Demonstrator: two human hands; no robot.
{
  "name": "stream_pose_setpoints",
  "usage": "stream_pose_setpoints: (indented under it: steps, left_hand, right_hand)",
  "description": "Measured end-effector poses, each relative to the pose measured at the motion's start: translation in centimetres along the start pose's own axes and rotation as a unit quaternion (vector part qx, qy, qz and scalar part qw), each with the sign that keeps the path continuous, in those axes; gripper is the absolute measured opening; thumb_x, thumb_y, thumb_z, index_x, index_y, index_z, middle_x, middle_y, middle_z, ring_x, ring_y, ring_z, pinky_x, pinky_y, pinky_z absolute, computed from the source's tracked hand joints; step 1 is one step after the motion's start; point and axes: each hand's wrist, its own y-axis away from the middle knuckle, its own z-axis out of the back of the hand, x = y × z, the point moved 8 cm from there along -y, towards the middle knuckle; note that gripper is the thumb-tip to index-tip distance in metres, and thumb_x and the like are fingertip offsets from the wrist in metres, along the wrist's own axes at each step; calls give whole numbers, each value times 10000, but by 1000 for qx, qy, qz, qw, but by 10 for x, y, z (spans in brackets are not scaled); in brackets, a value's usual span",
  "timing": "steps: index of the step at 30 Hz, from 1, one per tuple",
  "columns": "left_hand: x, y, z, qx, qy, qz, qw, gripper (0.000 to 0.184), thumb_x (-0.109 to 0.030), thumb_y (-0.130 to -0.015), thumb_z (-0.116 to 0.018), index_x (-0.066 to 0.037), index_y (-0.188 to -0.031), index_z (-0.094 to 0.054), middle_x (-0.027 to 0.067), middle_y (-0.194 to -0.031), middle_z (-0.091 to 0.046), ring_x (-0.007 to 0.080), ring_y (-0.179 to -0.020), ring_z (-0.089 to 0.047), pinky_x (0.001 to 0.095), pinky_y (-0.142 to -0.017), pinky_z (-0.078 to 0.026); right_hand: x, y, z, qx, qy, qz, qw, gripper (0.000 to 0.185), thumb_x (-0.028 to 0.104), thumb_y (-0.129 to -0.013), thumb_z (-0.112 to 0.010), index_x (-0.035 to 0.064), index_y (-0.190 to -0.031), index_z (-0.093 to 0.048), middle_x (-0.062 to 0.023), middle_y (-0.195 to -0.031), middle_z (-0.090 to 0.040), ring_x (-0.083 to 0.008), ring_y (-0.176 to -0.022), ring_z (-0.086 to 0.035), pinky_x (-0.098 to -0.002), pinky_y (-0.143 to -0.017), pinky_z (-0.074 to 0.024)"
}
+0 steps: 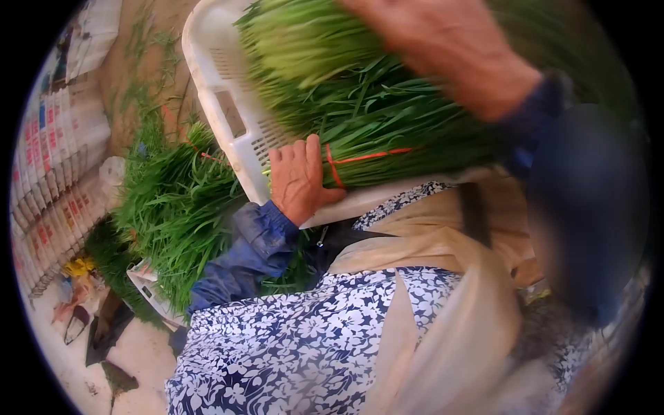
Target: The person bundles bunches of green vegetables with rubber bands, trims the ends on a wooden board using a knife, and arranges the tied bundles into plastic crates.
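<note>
A white plastic crate point(238, 162) with slotted walls holds bundles of long, flat green leaves that look like garlic chives. The nearest bundle of chives point(387, 166) has an orange-red tie around it. My left hand point(297, 176) grips the end of this bundle inside the crate's near side, with its thumb below the tie. Across the upper part of the crate reaches my right hand point(449, 48), smeared by motion. Its fingers run out of the top of the view, so their grip is hidden. Beneath it lie lighter green chives point(311, 41).
A large heap of chives point(180, 200) lies left of the crate, with a red tie showing. Stacked white printed sheets or boxes point(55, 152) stand at far left. Part of another white crate point(149, 283) shows below the heap. A beige cloth and floral apron point(277, 346) cover my lap.
</note>
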Motion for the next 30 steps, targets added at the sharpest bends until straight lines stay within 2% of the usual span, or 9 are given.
stream_pose_setpoints:
  steps: [3, 5, 13, 17, 18, 21, 22, 25, 30]
  left_hand:
    - [-10, 4, 5, -19, 6, 21, 1000, 986, -459, -533, -890, 48, -1263, -464, 186, -1079, -566, 355, -983, -529, 459, -879, -368]
    - [-26, -10, 5, -5, 7, 51, 999, 1006, -471, -539, -880, 57, -1286, -464, 202, -1129, -583, 364, -1013, -539, 461, -918, -375]
    - [-57, -18, 27, -34, 59, -15, 998, 686, -317, -661, -811, 35, -1180, -533, 182, -1079, -529, 344, -961, -496, 444, -835, -390]
    - [-70, -23, 62, 132, 56, -54, 988, 685, -245, -679, -812, 43, -1242, -547, 206, -1164, -570, 356, -1017, -543, 447, -881, -431]
    - [-60, -28, 71, 207, 190, -24, 959, 665, -251, -683, -819, 35, -1229, -568, 208, -1172, -598, 354, -1037, -575, 440, -884, -457]
    - [-42, -68, 120, -6, 248, -63, 967, 620, -292, -706, -837, 12, -1200, -618, 207, -1178, -658, 331, -1084, -644, 405, -897, -514]
    - [-27, -89, 110, -79, 224, -115, 965, 710, -311, -723, -831, 12, -1296, -564, 210, -1225, -633, 343, -1124, -617, 401, -950, -490]
    - [-2, -96, 4, 154, 423, -21, 893, 1119, -540, -714, -754, 69, -1508, -255, 287, -1496, -396, 372, -1397, -397, 382, -1147, -312]
    - [4, -94, -6, 138, 460, -38, 876, 1162, -698, -801, -621, 15, -1563, -111, 238, -1575, -280, 310, -1468, -279, 383, -1182, -241]
  right_hand:
    - [49, -8, -51, -40, -130, -38, 990, 664, 34, -778, -613, 159, -1419, -494, -114, -1011, -578, -256, -909, -589, -395, -819, -476]
    - [68, 9, -78, -61, -120, -36, 990, 454, 176, -860, -562, 186, -1313, -550, -64, -895, -560, -217, -845, -563, -362, -764, -435]
    - [75, 29, -72, -60, -227, -63, 970, 404, 189, -840, -558, 39, -1214, -584, -70, -903, -551, -224, -836, -542, -364, -766, -413]
    - [108, 57, -73, -34, -263, -27, 964, 464, 158, -795, -571, 1, -1232, -555, -130, -1044, -562, -264, -910, -553, -400, -808, -445]
    - [108, 56, -73, -26, -251, -34, 967, 459, 171, -795, -571, -1, -1220, -554, -130, -1038, -555, -270, -946, -546, -406, -822, -437]
    - [108, 60, -62, -34, -278, -36, 959, 406, 188, -806, -569, 1, -1166, -580, -131, -1023, -554, -279, -972, -539, -412, -838, -424]
    - [107, 59, -62, -7, -262, -30, 964, 379, 194, -808, -564, 3, -1134, -593, -131, -1018, -555, -283, -973, -535, -413, -844, -419]
    - [119, 80, -42, -2, -207, -31, 978, 329, 202, -810, -546, -5, -1056, -620, -137, -1017, -561, -288, -953, -525, -418, -849, -415]
    - [85, 81, -14, 23, -338, -23, 941, 262, 148, -745, -594, -15, -949, -612, -149, -1001, -567, -309, -997, -536, -428, -911, -422]
